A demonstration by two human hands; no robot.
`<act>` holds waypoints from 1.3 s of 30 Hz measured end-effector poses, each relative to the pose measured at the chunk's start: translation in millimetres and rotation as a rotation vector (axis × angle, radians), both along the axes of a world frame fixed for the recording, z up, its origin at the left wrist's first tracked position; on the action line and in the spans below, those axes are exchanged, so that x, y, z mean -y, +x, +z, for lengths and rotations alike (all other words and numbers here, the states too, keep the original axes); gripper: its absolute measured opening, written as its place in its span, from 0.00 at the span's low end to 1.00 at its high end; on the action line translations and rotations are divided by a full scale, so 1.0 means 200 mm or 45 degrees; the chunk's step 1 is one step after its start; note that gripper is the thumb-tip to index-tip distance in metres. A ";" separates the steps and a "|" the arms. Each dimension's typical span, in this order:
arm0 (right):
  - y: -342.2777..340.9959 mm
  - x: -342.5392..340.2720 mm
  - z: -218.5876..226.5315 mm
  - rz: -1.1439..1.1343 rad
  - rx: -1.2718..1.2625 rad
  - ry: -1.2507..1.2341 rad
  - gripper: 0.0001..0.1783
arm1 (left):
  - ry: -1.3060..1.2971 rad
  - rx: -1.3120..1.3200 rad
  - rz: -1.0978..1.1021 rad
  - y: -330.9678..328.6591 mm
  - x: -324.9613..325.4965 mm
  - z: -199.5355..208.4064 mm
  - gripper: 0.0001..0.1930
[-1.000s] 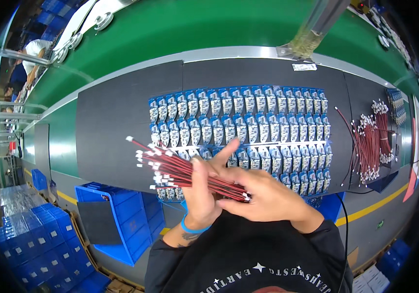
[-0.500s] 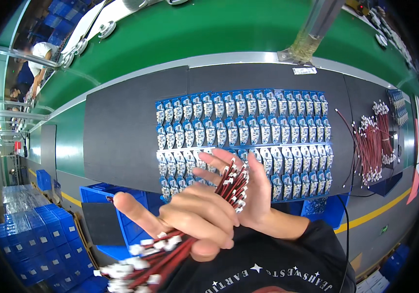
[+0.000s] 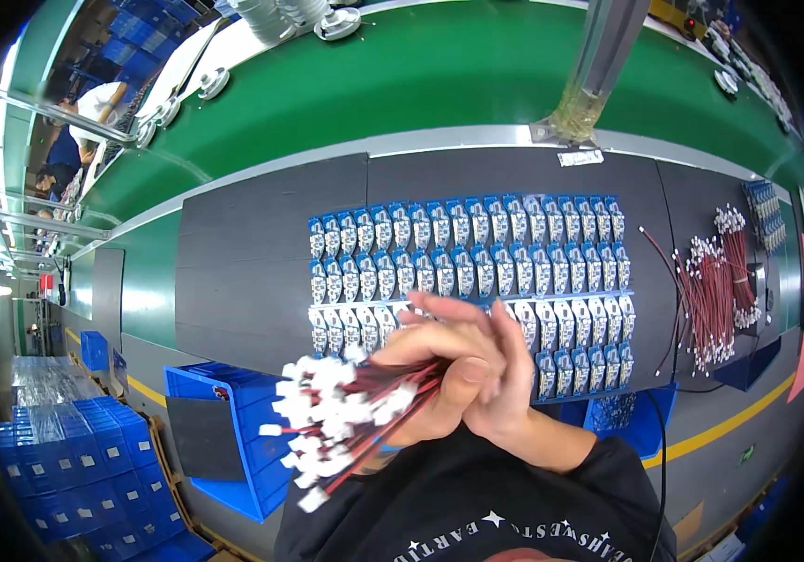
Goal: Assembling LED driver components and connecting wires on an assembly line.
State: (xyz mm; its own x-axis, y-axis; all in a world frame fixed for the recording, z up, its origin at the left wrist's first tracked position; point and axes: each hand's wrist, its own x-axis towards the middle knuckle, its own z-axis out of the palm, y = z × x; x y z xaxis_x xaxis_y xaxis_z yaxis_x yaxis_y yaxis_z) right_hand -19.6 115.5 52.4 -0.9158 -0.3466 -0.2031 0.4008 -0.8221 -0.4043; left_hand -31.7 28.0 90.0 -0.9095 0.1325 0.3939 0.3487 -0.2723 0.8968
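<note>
A thick bundle of dark red and black wire leads (image 3: 400, 382) with white plug connectors (image 3: 322, 412) slants across my front. My left hand (image 3: 444, 370) is closed around it, and the connector ends fan out to the lower left. Against that fist rests my right hand (image 3: 505, 403), its palm turned inward, thumb raised and fingers stretched partly behind the left hand. The other end of the bundle is hidden between the hands. Just beyond them lie rows of small blue and white circuit boards (image 3: 463, 225) on the dark mat (image 3: 261, 244).
More wire leads (image 3: 707, 300) lie in a pile at the right, near another group of boards (image 3: 766, 215). Blue bins (image 3: 257, 440) stand below the bench edge. A metal post (image 3: 599, 75) rises by the green belt (image 3: 439, 75). Far left, another person (image 3: 93, 112) works.
The wire bundle has swung up and its connectors now face nearer my chest's left side. My left fist has turned and moved against my right hand, covering the bundle's far end. The view has shifted slightly.
</note>
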 end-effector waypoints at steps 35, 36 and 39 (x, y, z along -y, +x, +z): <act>-0.16 -0.63 0.14 -0.062 -0.656 1.738 0.04 | 0.200 1.155 -0.258 -0.06 -0.16 -0.26 0.13; -0.16 -0.63 0.15 0.120 -0.633 1.806 0.05 | 0.175 1.165 -0.296 -0.06 -0.16 -0.26 0.13; -0.17 -0.62 0.14 0.208 -0.726 1.914 0.07 | 0.051 1.157 -0.235 -0.06 -0.18 -0.27 0.12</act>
